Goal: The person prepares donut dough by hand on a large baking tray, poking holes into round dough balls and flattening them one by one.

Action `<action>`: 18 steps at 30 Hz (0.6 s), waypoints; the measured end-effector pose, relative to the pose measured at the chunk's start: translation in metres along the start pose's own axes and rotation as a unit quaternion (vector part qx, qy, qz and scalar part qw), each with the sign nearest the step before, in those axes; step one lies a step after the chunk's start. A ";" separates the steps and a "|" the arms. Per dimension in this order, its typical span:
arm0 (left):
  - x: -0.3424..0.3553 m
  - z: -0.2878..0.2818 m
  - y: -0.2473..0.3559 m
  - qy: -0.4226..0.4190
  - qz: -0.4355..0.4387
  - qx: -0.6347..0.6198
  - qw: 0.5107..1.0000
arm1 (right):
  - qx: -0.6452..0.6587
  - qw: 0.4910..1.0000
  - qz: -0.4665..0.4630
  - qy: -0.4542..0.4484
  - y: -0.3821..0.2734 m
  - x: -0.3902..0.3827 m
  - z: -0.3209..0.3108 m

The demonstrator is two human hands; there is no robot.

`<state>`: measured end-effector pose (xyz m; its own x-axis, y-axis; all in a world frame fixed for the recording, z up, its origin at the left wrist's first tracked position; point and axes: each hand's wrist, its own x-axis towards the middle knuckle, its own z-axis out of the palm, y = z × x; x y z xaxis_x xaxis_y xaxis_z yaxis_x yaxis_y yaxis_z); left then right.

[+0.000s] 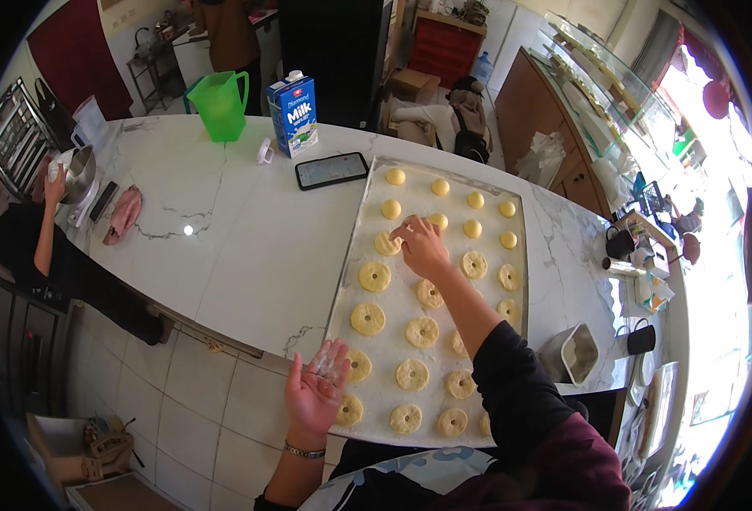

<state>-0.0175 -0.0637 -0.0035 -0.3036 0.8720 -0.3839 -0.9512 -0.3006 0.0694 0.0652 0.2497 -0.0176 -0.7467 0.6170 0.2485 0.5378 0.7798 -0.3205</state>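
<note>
Gently, and straight from the centre

From where I stand, the right hand (424, 247) bends its fingers onto a pale yellow, soft-looking dough piece (384, 246) on the wide silver metal tray (390, 349); whether they pinch, I cannot tell. The floury left hand (316, 393) is palm up, its fingers loosely open, holding nothing. I would press evenly, so the hole comes central, as in the flat yellow dough rings (415, 337) nearby.

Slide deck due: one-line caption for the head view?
Right hand touches a dough piece on a tray of dough rings and balls; floury left hand open, palm up.
</note>
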 end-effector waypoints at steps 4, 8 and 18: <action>-0.002 0.000 -0.004 0.005 -0.008 0.012 1.000 | -0.061 0.998 -0.028 -0.013 -0.002 0.000 -0.001; -0.004 0.001 -0.004 0.006 0.000 0.032 0.999 | -0.088 0.993 -0.031 -0.074 -0.011 0.003 -0.002; 0.003 0.024 -0.029 -0.009 -0.038 0.191 0.981 | -0.009 0.995 0.089 -0.043 0.002 -0.012 0.029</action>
<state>0.0082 -0.0427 0.0149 -0.2288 0.8938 -0.3857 -0.9211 -0.0705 0.3830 0.0635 0.2408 -0.0474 -0.6691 0.7350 0.1104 0.6711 0.6613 -0.3352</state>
